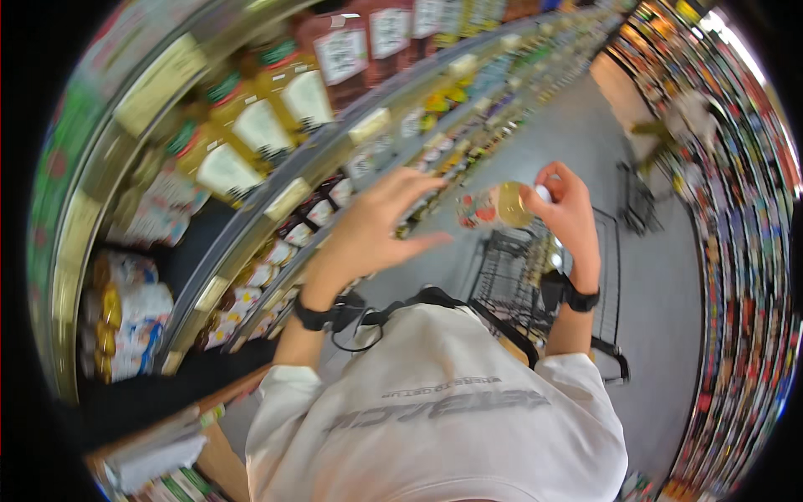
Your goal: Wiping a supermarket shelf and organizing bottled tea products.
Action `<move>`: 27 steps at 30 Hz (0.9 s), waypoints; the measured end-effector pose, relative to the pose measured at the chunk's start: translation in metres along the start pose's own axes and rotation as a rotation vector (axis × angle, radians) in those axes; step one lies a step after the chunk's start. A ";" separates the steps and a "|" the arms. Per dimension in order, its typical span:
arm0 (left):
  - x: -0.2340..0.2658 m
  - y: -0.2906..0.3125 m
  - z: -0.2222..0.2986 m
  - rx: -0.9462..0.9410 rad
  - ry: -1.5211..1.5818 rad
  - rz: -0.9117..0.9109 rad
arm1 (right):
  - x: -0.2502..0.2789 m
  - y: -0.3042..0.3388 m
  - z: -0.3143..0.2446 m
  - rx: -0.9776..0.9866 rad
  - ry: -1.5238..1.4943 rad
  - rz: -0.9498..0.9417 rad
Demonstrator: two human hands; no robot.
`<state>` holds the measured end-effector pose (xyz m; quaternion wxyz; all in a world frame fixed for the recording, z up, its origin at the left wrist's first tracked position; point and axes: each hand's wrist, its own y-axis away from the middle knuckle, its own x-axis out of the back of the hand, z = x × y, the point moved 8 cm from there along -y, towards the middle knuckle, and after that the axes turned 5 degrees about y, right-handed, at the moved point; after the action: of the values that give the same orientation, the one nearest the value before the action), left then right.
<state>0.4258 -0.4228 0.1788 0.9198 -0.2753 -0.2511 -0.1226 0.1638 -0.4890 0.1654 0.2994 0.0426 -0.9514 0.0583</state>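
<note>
My right hand (570, 213) grips a small clear bottle (489, 207) by its white-capped end. The bottle lies on its side in the air, its base pointing left; it holds something pale yellow and has a label with red and green marks. My left hand (375, 224) is a little left of the base, apart from it, with fingers spread and nothing in them. Its fingers are somewhat blurred. Below my right hand stands a black wire shopping cart (502, 276), partly hidden by my arm; some goods show inside.
Store shelves (335, 138) run along the left, with yellow bottles (242, 125) and red packs (339, 54) on an upper level. Tall packed shelving (736, 276) lines the right. Farther up the aisle floor (560, 125), a person (690, 121) stands by another cart (640, 201).
</note>
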 end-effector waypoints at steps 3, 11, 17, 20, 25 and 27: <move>-0.016 0.011 0.003 -0.062 -0.129 -0.062 | -0.041 0.003 -0.033 0.083 -0.078 -0.158; -0.004 0.054 0.010 0.039 -0.106 0.132 | -0.098 0.019 -0.078 0.156 -0.252 -0.487; 0.075 0.106 0.032 0.117 -0.151 0.348 | -0.144 0.028 -0.102 0.299 -0.435 -0.919; 0.119 0.135 0.062 0.103 -0.271 0.537 | -0.161 0.019 -0.097 0.322 -0.366 -0.943; 0.164 0.174 0.109 0.025 -0.432 0.783 | -0.177 0.010 -0.089 0.272 -0.418 -0.945; 0.164 0.183 0.133 -0.052 -0.976 0.797 | -0.183 0.010 -0.089 0.269 -0.427 -0.970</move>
<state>0.5784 -0.2118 0.2809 0.6673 -0.3942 -0.5169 0.3635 0.3628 -0.4587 0.1320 0.0842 0.5254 -0.8463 0.0247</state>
